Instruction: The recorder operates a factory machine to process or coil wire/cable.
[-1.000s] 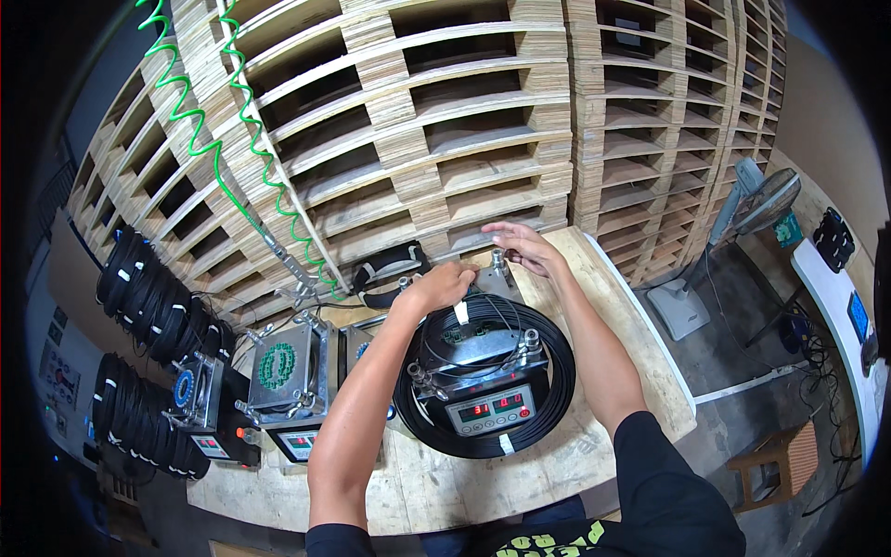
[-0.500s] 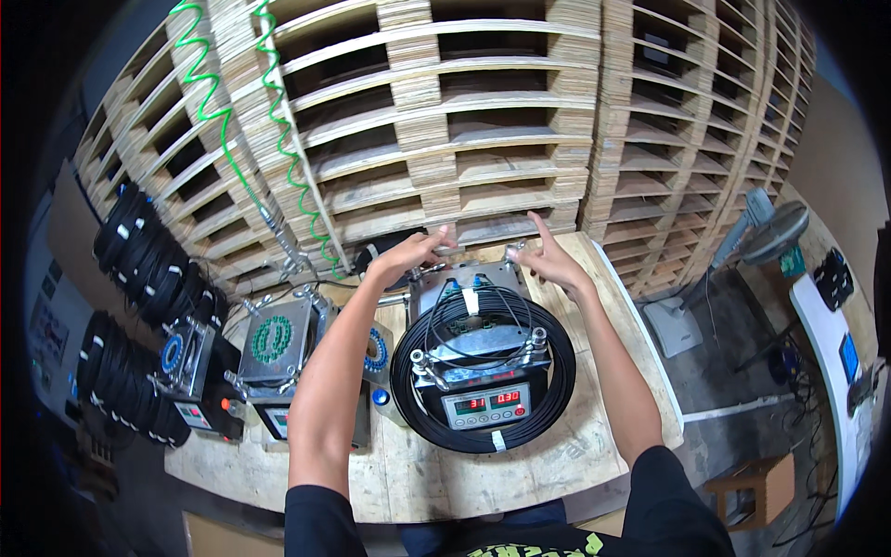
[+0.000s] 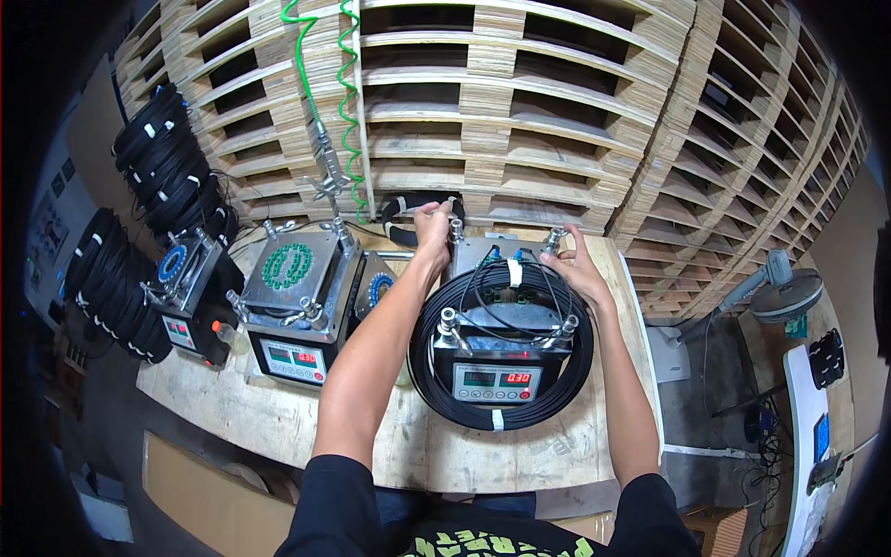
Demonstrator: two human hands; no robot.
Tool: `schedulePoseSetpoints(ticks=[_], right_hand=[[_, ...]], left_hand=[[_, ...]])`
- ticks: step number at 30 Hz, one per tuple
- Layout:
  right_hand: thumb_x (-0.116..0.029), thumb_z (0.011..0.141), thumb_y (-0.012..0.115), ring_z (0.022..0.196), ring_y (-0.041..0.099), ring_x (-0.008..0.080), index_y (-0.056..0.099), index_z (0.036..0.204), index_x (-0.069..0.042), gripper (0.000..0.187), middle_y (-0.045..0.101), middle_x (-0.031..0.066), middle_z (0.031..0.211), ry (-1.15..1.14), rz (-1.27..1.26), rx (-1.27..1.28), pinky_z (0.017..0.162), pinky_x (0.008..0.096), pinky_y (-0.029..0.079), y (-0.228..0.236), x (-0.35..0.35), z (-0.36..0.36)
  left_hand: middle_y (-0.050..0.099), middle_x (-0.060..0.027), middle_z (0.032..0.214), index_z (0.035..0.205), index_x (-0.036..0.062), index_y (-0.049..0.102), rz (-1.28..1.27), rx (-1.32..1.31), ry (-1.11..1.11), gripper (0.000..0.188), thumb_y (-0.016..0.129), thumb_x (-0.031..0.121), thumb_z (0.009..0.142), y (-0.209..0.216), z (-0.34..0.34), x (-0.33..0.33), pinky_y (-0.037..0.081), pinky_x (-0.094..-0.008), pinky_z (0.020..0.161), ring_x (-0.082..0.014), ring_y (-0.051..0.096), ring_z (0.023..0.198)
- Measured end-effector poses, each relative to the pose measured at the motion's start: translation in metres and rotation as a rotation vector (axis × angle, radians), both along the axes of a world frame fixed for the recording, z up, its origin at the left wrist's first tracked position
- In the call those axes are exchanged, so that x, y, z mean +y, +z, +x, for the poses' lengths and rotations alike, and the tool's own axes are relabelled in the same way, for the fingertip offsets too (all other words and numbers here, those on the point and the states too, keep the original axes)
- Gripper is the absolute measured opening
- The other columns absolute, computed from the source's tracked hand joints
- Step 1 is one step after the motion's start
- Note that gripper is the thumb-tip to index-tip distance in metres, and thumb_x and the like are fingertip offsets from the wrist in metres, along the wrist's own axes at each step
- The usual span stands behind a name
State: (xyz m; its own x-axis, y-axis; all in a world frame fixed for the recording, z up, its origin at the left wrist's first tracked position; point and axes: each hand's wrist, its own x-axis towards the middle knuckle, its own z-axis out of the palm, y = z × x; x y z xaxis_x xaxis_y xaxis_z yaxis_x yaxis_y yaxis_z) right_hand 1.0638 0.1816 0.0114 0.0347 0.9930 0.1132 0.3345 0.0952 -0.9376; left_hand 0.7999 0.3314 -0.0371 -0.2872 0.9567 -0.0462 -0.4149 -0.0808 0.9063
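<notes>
A coil of black cable (image 3: 422, 367), tied with white bands, rests around a metal machine (image 3: 506, 345) with a lit red display. Two blue-tipped cable ends (image 3: 517, 256) lie at the back of its top plate. At the machine's rear left post, my left hand (image 3: 432, 228) is closed; what its curled fingers hold is hidden. My right hand (image 3: 579, 271) has thumb and index finger around the rear right clamp knob (image 3: 555, 239). Silver knobs (image 3: 448, 320) also stand at the machine's front corners.
Two similar machines stand to the left, one with a green ring of fittings (image 3: 288, 267), one with a blue ring (image 3: 173, 264). Black cable coils (image 3: 167, 176) are stacked beyond. Wooden pallets (image 3: 492, 139) rise behind the bench (image 3: 371, 450). A green air hose (image 3: 348, 93) hangs down; a fan (image 3: 784, 295) stands right.
Both hands have come down onto the machine's rear corners, my right fingers closing round the knob. The whole view has shifted, and one of the machine's two red readings no longer shows.
</notes>
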Motion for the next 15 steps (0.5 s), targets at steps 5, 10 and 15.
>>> schedulePoseSetpoints(ticks=[5, 10, 15], right_hand=[[-0.035, 0.078, 0.082, 0.093, 0.051, 0.0217, 0.026, 0.15, -0.013, 0.094, 0.05, 0.0167, 0.104, -0.041, 0.07, -0.029, 0.083, 0.0321, 0.047, -0.013, -0.003, 0.01], [-0.032, 0.079, 0.082, 0.091, 0.052, 0.0178, 0.029, 0.148, -0.012, 0.09, 0.052, 0.0127, 0.099, -0.084, 0.141, 0.008, 0.077, 0.0291, 0.048, -0.022, -0.004, 0.012], [-0.032, 0.079, 0.082, 0.083, 0.054, 0.0148, 0.03, 0.147, -0.013, 0.087, 0.053, 0.0094, 0.092, -0.08, 0.118, 0.053, 0.072, 0.0274, 0.048, -0.015, -0.006, -0.003]], left_hand=[[0.057, -0.0059, 0.085, 0.082, 0.0089, 0.062, -0.258, 0.238, -0.328, 0.033, 0.075, 0.039, 0.085, 0.011, -0.014, -0.031, 0.042, -0.0341, 0.061, -0.0092, 0.054, 0.082], [0.055, 0.0042, 0.08, 0.096, 0.0198, 0.068, -0.174, -0.146, -0.336, 0.029, 0.068, 0.048, 0.087, 0.019, -0.019, -0.058, 0.034, -0.0358, 0.072, -0.0096, 0.046, 0.081], [0.057, 0.0002, 0.084, 0.108, 0.0119, 0.059, -0.244, 0.112, -0.31, 0.05, 0.062, 0.058, 0.088, 0.01, -0.039, -0.048, 0.037, -0.0341, 0.072, -0.0134, 0.049, 0.081]])
